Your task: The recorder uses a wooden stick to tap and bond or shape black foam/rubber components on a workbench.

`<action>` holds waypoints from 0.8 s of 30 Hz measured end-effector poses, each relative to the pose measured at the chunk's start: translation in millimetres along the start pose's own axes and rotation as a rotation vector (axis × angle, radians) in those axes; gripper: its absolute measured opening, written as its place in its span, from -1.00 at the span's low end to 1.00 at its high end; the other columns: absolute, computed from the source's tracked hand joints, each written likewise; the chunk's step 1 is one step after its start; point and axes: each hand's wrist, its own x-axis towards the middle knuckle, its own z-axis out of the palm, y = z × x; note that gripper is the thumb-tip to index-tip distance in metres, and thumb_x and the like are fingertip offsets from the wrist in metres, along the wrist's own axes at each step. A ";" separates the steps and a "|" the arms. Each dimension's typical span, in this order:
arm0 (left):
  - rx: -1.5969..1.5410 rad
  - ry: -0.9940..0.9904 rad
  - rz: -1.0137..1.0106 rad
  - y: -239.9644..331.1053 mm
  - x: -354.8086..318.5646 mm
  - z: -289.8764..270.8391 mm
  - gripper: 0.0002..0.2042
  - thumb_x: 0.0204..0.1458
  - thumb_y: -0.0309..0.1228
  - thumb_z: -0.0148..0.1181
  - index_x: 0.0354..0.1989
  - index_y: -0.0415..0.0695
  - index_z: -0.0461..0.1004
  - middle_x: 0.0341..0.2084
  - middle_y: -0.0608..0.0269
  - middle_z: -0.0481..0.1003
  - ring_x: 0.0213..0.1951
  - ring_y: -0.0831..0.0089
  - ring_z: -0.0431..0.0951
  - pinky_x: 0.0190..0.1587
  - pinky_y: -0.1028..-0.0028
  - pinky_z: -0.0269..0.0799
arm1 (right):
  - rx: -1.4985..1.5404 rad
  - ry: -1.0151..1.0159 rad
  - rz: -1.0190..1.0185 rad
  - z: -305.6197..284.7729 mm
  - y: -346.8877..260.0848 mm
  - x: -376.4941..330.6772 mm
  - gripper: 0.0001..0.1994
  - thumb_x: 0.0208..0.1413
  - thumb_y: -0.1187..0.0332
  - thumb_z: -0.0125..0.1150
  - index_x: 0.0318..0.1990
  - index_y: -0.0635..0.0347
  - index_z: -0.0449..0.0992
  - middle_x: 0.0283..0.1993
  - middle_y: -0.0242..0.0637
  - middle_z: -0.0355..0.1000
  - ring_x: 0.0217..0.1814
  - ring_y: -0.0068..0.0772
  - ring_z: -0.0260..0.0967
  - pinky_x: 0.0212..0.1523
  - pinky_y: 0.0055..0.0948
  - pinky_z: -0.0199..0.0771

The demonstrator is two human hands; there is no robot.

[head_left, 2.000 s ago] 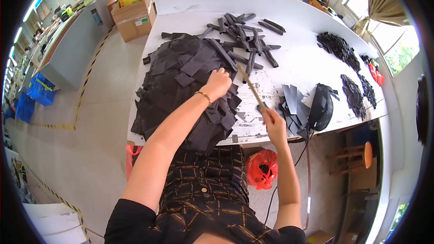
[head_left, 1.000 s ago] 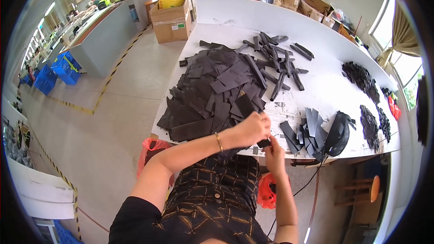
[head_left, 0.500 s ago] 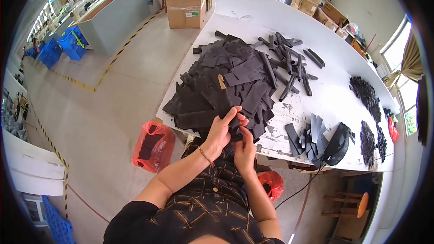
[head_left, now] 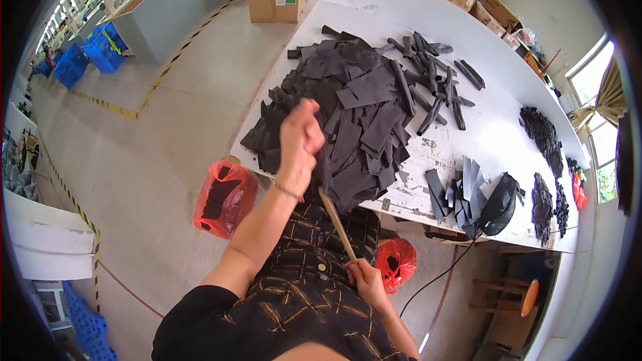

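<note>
My left hand (head_left: 301,137) is raised over the near left part of a heap of black fabric strips (head_left: 364,90) on the white table. Its fingers are curled in and a little blurred. Dark cloth lies right beside and below it, and I cannot make out what the fingers hold against that black. Low in front of my body, my right hand (head_left: 368,281) is closed round the lower end of a flat, light wooden stick (head_left: 339,226). The stick slants up and left, bare along its visible length, its tip near the heap's front edge.
Rolled black fabric tubes (head_left: 438,83) lie beyond the heap. Flat dark pieces (head_left: 461,190) and a black corded object (head_left: 501,204) sit on the right. Red plastic bags (head_left: 225,197) flank me below the table edge. A cardboard box (head_left: 274,0) stands beyond the table.
My hands were together on black fabric round the stick. The left hand has moved up and left, the right has drawn down toward my body with the stick, now bare.
</note>
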 end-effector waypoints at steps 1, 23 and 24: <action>-0.078 -0.070 0.072 6.5 10.7 -2.5 -0.70 0.28 -0.13 0.02 -0.28 -0.12 0.45 -0.79 0.48 0.24 -0.84 0.70 0.02 -0.76 0.60 -0.16 | -0.046 -0.006 0.088 -2.4 -0.4 -8.3 -0.83 0.31 0.38 -0.02 -0.18 0.28 0.47 -0.59 -0.31 0.37 -0.56 -0.51 0.33 -0.49 -0.47 0.32; 0.836 -0.650 0.185 -8.2 -33.6 29.5 -0.60 0.23 -0.19 0.11 0.08 -0.27 0.41 -0.32 0.26 0.56 -0.26 0.55 0.54 -0.17 0.59 0.44 | 0.156 0.537 -0.523 -40.5 -113.4 127.0 -0.87 0.15 0.39 0.29 -0.25 0.28 0.63 -0.39 -0.40 0.37 -0.38 -0.60 0.25 -0.38 -0.56 0.22; 0.774 -0.810 -0.187 -9.1 -39.8 31.5 -0.55 0.23 -0.24 0.12 0.18 -0.28 0.32 -0.27 0.28 0.55 -0.17 0.58 0.50 -0.05 0.58 0.42 | 0.129 0.556 -0.555 -44.7 -114.2 127.2 -0.88 0.15 0.40 0.29 -0.26 0.28 0.63 -0.40 -0.38 0.38 -0.38 -0.59 0.26 -0.39 -0.55 0.22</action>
